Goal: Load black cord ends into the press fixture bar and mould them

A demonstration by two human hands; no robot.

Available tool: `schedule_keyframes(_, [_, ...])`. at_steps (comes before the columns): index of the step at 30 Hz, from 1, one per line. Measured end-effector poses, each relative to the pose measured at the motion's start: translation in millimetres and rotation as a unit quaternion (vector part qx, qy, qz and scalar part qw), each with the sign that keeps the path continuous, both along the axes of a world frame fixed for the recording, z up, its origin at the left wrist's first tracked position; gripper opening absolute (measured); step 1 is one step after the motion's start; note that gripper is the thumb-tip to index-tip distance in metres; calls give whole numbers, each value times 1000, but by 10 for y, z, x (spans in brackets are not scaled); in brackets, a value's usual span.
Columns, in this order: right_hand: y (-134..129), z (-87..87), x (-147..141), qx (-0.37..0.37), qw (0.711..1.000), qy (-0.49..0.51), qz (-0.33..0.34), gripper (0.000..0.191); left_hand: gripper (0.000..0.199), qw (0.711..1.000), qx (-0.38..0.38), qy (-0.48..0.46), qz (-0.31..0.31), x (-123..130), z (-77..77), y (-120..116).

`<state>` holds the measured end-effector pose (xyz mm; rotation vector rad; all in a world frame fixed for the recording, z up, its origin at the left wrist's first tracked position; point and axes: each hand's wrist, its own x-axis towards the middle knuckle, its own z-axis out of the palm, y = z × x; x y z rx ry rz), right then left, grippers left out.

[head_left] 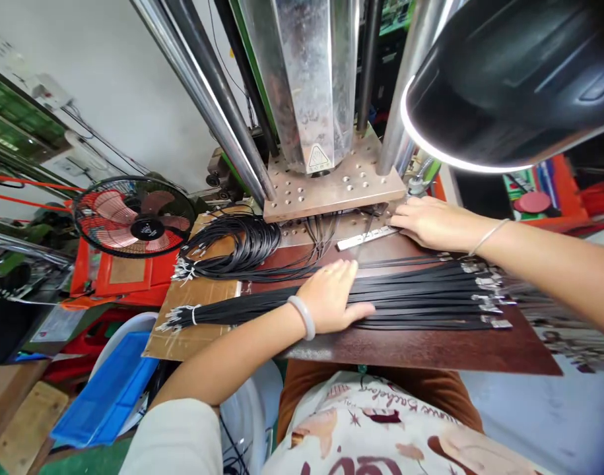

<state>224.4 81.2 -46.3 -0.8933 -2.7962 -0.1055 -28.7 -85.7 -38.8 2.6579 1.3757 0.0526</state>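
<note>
"Head view: where are the cables?"

"The straight black cables lie across the dark red board, tied near their left end, with silvery connectors at the right"

"And the grip on them?"

"The left hand rests palm down over them, fingers stretched out and thumb spread, not clenched. Its underside is hidden, so I can't tell how firmly it presses"

"The other one?"

"The right hand has its fingertips at the right end of a white strip, by the front of the metal plate. Whether it pinches the strip or merely touches it, I can't tell"

"How far along is it all?"

"Mid-batch, I'd judge. The straight bundle is laid out and tied, and behind it, to the left, sits a coil of black cable, partly on cardboard. Which lot is finished I can't say; the handling at the strip looks unfinished, and much of the batch may be left"

"Anything farther out?"

"A fan stands left of the coil, and a lit lamp hangs above the right forearm"
</note>
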Motion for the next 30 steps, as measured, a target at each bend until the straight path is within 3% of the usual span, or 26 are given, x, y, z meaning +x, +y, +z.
schedule_keyframes(3, [-73,15,188,-22,997,-50,51,26,101,994,3,1,-105,-73,18,-108])
schedule_keyframes(6, [-37,10,324,-51,998,-16,39,26,107,994,45,47,-87,-109,-8,-159])
schedule_keyframes(9, [80,-28,305,-74,997,10,37,26,95,994,53,80,-56,-120,-54,-72])
schedule_keyframes(14, [246,-98,158,-104,994,20,42,24,72,978,58,80,-182,-232,-53,-74])
schedule_keyframes(18, [317,20,62,-111,994,1,-1,22,77,988,55,86,-114,-139,-80,-79])
schedule_keyframes(21, [127,239,36,-67,994,-24,-85,25,88,994,62,37,-85,-115,-55,-44])
schedule_keyframes(24, [-471,358,27,-5,995,26,-97,37,67,989,112,-67,-64,-514,103,-94])
schedule_keyframes(26, [-1001,292,-25,-1,998,57,-31,51,45,981,162,-93,52,-1036,244,-144])
schedule_keyframes(27, [-1247,218,-72,11,998,55,-14,63,45,973,176,-77,131,-1332,307,-156])
schedule_keyframes(30, [-1706,-70,-256,36,998,55,-17,83,68,953,119,53,273,-2104,405,-123])
